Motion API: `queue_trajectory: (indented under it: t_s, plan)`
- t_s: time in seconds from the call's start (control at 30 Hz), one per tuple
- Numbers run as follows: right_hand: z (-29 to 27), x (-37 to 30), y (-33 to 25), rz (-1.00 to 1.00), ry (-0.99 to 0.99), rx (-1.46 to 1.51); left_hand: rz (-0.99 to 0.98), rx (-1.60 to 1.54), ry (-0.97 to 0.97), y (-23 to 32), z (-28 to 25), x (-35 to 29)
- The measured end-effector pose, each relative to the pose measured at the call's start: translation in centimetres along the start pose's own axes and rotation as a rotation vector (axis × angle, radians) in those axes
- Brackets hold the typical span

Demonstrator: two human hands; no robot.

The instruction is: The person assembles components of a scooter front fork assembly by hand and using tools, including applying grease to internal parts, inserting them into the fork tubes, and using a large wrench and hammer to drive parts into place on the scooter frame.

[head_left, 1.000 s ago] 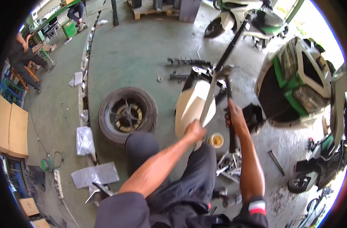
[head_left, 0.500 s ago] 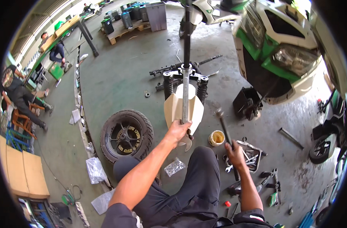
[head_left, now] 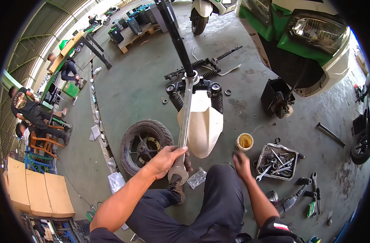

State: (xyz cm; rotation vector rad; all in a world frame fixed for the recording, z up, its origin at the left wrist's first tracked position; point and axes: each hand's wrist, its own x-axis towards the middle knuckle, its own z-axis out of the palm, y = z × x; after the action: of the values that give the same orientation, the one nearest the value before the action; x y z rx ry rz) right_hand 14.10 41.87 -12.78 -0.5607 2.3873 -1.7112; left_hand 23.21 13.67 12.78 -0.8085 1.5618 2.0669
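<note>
The left hand point(head_left: 165, 160) has its fingers wrapped round a long wrench point(head_left: 184, 125) standing on the fork stem nut point(head_left: 192, 77) mid-floor, and the wrench could slip off since the blurred right hand point(head_left: 241, 165), fingers unreadable, offers no support.

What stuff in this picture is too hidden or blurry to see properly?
- Right hand, head view: blurred, so whether it holds anything cannot be told.
- Lower end of the silver fork tube: wrapped by the left hand.
- Small tools in the metal tray: too small and piled to tell apart.
- Green and white scooter: cut off by the picture's rim.
- Contents of the yellow tin: too small to tell.
</note>
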Motion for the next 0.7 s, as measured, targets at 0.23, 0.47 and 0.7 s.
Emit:
queue_trajectory:
  t_s: [0.23, 0.47, 0.7]
  plan:
    - [4.0, 19.3, -12.0, -0.296, 0.182, 0.219, 0.032, -0.068, -0.025, -0.8, 0.6, 0.9]
    - [4.4, 19.9, -12.2, -0.193, 0.204, 0.227, 0.251, 0.111, 0.216, 1.0, 1.2, 1.4]
    - [6.4, 13.7, -13.6, -0.113, 0.538, 0.041, 0.218, 0.34, 0.157, 0.8, -1.1, -0.1]
